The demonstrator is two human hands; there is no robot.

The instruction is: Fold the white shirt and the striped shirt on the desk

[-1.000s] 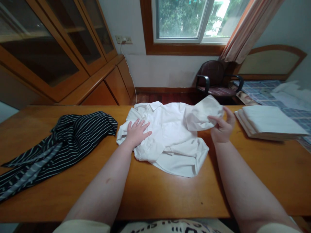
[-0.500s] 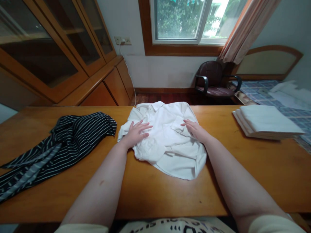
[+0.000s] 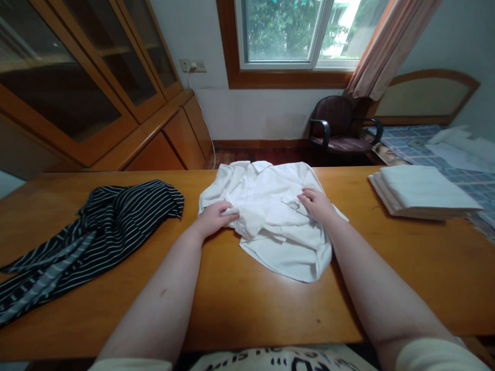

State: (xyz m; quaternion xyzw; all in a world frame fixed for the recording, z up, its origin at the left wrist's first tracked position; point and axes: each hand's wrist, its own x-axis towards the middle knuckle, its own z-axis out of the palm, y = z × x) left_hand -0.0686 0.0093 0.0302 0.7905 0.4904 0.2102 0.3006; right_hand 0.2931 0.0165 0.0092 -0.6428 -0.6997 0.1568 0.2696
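Left hand [image 3: 212, 218] is pinching white shirt [image 3: 263, 185] on wood table [image 3: 247, 304]; right hand [image 3: 317, 204] is touching it, can't tell grip. Cabinet [image 3: 152, 152] is standing far left, chair [image 3: 335, 117] far right.

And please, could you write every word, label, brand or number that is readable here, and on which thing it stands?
Wearer's top: black lettering, cut off by the picture's bottom edge; no whole word readable.
White shirt, striped garment: no text visible.

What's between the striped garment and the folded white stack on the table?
In the head view: the white shirt, rumpled on the wooden table, with the left hand and right hand on it.
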